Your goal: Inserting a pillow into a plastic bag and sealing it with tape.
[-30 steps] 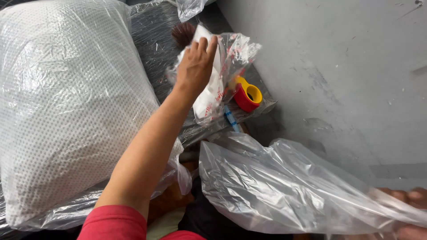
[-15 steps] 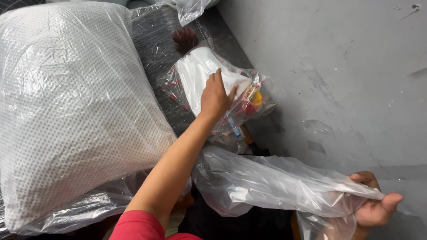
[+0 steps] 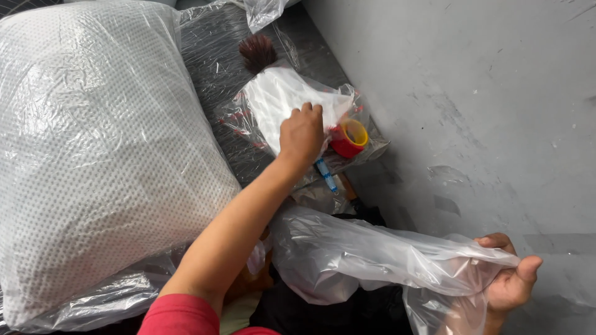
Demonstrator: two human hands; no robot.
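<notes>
Two bare hands are at work, well apart from each other. The left hand (image 3: 302,132) is reached forward with its fingers curled shut on a white packet (image 3: 282,102) wrapped in thin clear film, gripping it near its right edge. Just right of that hand, touching the packet's wrapping, lies a red tape roll (image 3: 347,138) with a yellow core, tipped so its hole faces up. Just below the knuckles a small blue-and-white tube (image 3: 325,174) lies on the crinkled film. Beyond the packet, further from the person, a dark brush head (image 3: 257,53) pokes out from under the plastic.

The right hand (image 3: 510,280) sits low and to the right, close to the body, fingers closed on the gathered end of a large clear plastic bag (image 3: 366,254) — thumb out to the side. The bag stretches from that hand back toward the left forearm, slack and wrinkled.

Left of the left arm — pressing against it — rests a big white dotted cushion (image 3: 93,149) sealed in clear plastic. Right of both hands runs a grey scuffed floor (image 3: 484,93).
</notes>
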